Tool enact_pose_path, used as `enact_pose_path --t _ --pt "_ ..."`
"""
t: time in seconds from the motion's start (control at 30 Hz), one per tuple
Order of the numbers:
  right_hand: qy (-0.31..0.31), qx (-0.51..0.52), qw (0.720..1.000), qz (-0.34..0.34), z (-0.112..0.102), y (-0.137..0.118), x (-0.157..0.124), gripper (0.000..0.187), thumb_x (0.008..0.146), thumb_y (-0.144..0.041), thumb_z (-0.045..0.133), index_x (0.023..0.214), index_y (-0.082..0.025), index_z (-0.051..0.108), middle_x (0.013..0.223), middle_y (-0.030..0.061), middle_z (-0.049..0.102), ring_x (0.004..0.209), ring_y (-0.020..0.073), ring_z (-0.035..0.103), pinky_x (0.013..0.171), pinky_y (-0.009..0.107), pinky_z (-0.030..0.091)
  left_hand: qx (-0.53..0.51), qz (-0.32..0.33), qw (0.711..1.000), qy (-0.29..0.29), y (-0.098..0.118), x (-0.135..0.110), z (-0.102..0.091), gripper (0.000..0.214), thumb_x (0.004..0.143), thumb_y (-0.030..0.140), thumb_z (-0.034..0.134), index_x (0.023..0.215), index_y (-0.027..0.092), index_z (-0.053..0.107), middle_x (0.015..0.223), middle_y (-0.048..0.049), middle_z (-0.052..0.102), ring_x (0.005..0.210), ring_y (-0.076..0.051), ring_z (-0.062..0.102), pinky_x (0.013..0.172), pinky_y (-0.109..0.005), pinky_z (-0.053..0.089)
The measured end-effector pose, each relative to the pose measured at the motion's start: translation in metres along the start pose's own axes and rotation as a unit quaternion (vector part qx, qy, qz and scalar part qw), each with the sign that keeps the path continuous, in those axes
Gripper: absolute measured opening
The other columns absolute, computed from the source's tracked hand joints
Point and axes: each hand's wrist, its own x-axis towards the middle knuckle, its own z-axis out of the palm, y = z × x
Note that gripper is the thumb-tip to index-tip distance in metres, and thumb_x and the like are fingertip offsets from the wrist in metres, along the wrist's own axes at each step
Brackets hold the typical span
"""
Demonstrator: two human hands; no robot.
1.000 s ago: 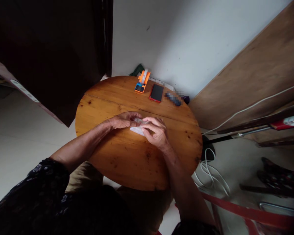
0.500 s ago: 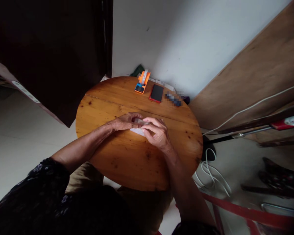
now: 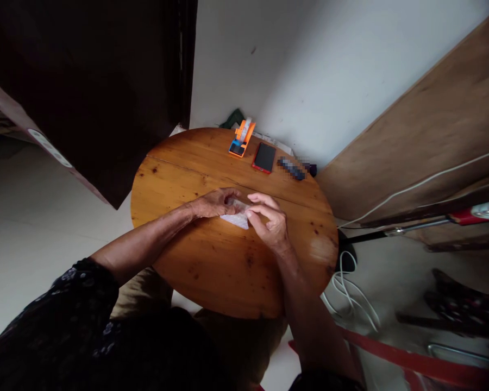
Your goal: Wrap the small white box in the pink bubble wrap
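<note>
Both of my hands meet over the middle of a round wooden table (image 3: 212,271). My left hand (image 3: 214,202) has its fingers curled on a small white, partly see-through piece (image 3: 238,220) that lies on the tabletop. My right hand (image 3: 271,222) pinches the same piece from the right with bent fingers. I cannot make out what the piece is; most of it is hidden under my fingers.
At the table's far edge stand an orange tape dispenser (image 3: 240,139), a dark phone in a red case (image 3: 264,157) and a small blurred dark object (image 3: 292,167). A wooden board (image 3: 424,119) leans at the right. White cables (image 3: 352,296) lie on the floor by the table.
My hands stay on the white piece; the fingers have shifted a little and more of the piece shows. The view has moved slightly.
</note>
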Motion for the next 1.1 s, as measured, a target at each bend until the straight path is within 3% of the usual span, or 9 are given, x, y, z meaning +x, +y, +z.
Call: enact_pose_path --t 0.1,0.23,0.5,0.7,0.83,1.1 --pt "0.053 0.016 0.998 0.021 -0.005 0.005 0.0 0.014 0.089 -0.028 0.062 0.079 -0.024 0.071 0.111 0.0093 0.072 0.106 0.0266 0.068 0.098 0.048 0.053 -0.045 -0.01 0.999 0.007 0.001 0.001 -0.003 0.058 0.071 0.033 0.076 0.123 0.016 0.058 0.102 -0.0053 0.063 0.086 -0.016 0.057 0.08 -0.03 0.044" --pt "0.089 0.035 0.995 0.025 -0.01 0.01 0.003 0.013 0.089 -0.028 0.063 0.078 -0.023 0.069 0.105 0.0088 0.073 0.101 0.0248 0.069 0.094 0.046 0.055 -0.095 0.002 0.995 0.039 0.002 0.004 -0.01 0.048 0.071 0.025 0.071 0.117 0.014 0.06 0.104 -0.0058 0.064 0.093 -0.016 0.058 0.091 -0.032 0.043" --pt "0.101 0.048 0.993 0.026 -0.009 0.014 0.004 0.011 0.088 -0.027 0.066 0.078 -0.023 0.067 0.103 0.0072 0.073 0.099 0.0248 0.07 0.092 0.047 0.056 -0.08 -0.031 0.99 0.109 0.0 0.006 -0.023 0.026 0.076 0.018 0.065 0.101 0.013 0.065 0.084 -0.0017 0.064 0.071 -0.011 0.055 0.067 -0.025 0.04" --pt "0.089 0.045 0.995 0.017 -0.008 0.015 0.004 0.011 0.088 -0.027 0.066 0.079 -0.024 0.07 0.103 0.0073 0.073 0.101 0.0249 0.07 0.093 0.046 0.056 -0.015 -0.041 0.993 0.109 -0.001 0.004 -0.025 0.025 0.079 0.02 0.063 0.103 0.013 0.066 0.08 -0.0002 0.064 0.068 -0.011 0.055 0.064 -0.024 0.039" --pt "0.05 0.047 0.997 0.019 -0.006 0.011 0.002 0.013 0.09 -0.029 0.063 0.083 -0.024 0.073 0.109 0.0075 0.072 0.102 0.0244 0.069 0.094 0.047 0.057 0.018 -0.045 0.994 0.101 0.001 0.003 -0.023 0.026 0.077 0.026 0.065 0.1 0.014 0.066 0.079 0.001 0.063 0.069 -0.011 0.054 0.067 -0.024 0.04" --pt "-0.016 0.038 0.999 -0.002 0.001 0.005 0.001 0.017 0.09 -0.027 0.061 0.086 -0.026 0.077 0.115 0.0081 0.07 0.102 0.0238 0.068 0.094 0.047 0.058 0.078 -0.013 0.994 0.074 0.004 0.0 -0.02 0.028 0.078 0.033 0.067 0.099 0.014 0.068 0.095 -0.0039 0.068 0.084 -0.015 0.06 0.079 -0.029 0.045"
